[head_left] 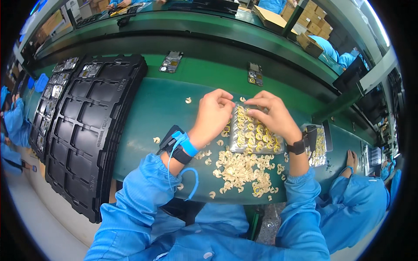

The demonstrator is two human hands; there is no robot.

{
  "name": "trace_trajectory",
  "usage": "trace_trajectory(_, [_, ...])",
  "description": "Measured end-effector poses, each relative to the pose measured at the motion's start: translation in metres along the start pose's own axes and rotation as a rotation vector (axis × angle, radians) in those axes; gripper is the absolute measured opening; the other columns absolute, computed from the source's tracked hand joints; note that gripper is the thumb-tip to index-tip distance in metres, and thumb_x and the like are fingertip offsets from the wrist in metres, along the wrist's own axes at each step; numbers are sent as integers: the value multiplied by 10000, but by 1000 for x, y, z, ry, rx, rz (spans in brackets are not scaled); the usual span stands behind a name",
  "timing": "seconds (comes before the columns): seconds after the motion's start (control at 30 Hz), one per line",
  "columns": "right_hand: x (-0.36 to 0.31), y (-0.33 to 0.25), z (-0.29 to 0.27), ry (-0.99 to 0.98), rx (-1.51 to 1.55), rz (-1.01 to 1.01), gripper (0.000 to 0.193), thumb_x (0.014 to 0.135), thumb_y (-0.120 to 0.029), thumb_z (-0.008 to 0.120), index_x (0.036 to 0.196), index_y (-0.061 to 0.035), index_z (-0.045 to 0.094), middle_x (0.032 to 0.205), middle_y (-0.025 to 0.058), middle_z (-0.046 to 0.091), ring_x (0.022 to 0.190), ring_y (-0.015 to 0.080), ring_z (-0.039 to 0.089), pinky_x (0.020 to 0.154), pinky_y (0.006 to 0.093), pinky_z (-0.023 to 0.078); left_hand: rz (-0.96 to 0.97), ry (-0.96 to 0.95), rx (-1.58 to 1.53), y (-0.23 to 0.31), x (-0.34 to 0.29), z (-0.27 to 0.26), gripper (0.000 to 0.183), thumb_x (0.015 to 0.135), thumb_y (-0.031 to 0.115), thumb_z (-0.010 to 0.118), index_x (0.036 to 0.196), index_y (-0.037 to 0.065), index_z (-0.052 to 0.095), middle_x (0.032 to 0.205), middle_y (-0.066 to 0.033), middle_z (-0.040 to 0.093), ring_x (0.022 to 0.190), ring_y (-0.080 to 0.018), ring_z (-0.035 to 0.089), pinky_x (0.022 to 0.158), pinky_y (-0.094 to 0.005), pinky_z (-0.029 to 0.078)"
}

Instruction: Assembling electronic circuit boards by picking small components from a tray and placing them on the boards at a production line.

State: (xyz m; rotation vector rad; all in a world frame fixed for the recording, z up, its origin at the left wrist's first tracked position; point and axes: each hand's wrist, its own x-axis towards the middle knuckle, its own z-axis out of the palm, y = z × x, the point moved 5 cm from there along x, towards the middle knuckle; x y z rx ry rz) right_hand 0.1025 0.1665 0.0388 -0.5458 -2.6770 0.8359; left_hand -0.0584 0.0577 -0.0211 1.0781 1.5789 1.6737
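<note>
My left hand (214, 111) is at the upper left corner of a clear plastic tray (278, 150), its fingers curled into a pinch; what they hold, if anything, is too small to make out. Over the tray's upper part, my right hand (274, 114) has its thumb and fingertips drawn close together, and their contents are hidden. Rows of small round yellow-rimmed parts (252, 135) lie in the tray. Just below it is a loose pile of small cream C-shaped pieces (239, 169). A blue wristband (187, 145) with a coiled cord sits on my left wrist.
Stacked black trays (82, 130) stand at left, some pockets holding circuit boards. Two circuit boards, one on the left (171, 61) and one on the right (255, 74), lie on the green belt (209, 71). Another tray of parts (318, 145) is at right, near a co-worker's hand (352, 161).
</note>
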Motion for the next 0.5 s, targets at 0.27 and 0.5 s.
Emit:
trace_trajectory(0.27, [-6, 1, 12, 146, 134, -94, 127, 947, -57, 752, 1056, 8, 761, 1010, 70, 669, 861, 157, 671, 741, 284, 538, -24, -92, 57, 6, -3, 6, 214, 959, 29, 670, 1132, -90, 712, 971, -168, 798, 762, -153, 741, 688, -285, 587])
trace_trajectory(0.5, [-13, 7, 12, 234, 376, -25, 145, 992, -104, 708, 1081, 8, 731, 996, 89, 704, 862, 214, 703, 766, 312, 559, 158, -192, 182, 23, -10, 13, 300, 980, 101, 713, 1262, 10, 756, 1023, -132, 812, 901, -176, 753, 851, -327, 597])
